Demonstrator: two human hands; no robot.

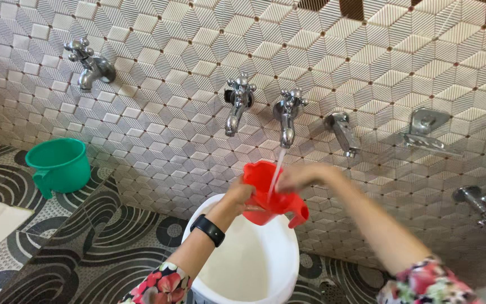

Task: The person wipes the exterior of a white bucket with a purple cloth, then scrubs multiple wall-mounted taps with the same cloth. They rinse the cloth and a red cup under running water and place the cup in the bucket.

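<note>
Wet plastic will likely make the red mug [268,194] slippery and heavier, so your left hand [238,194] and right hand [295,177] clasp its rim under the running tap [286,115], over the white bucket [288,247].

I see both of my arms reaching forward and up, close together. My left hand [238,194] is curled shut, with a black band on the wrist. My right hand [299,177] is bent at the wrist, fingers closed and blurry. Flowery sleeves cover both arms near the elbows.
</note>
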